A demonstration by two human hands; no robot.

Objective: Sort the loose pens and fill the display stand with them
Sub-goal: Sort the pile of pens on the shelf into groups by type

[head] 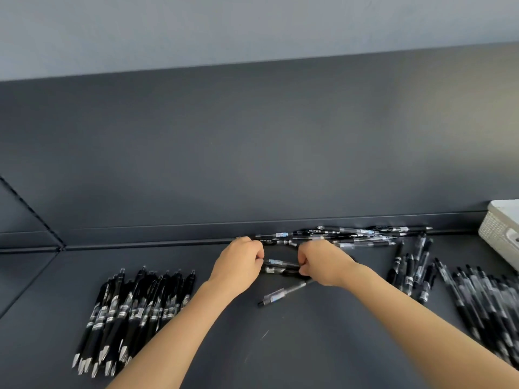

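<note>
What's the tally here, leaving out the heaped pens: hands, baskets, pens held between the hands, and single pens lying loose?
Hands: 2, the left hand and the right hand
White basket: 1
Held pens, gripped between both hands: 2
Loose pen in front of the hands: 1
Total: 6

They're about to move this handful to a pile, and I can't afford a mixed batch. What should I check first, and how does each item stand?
1. Both the left hand and right hand grip the pen bundle: ok.
2. Bundle is a single pen type: cannot tell, the fingers hide the ends.
3. The left pile lies aligned, tips toward the camera: ok.
4. The back heap sorted: not ok.
5. The stray pen below the hands collected: not ok.
6. A display stand in view: not ok; only a white basket shows.
</note>
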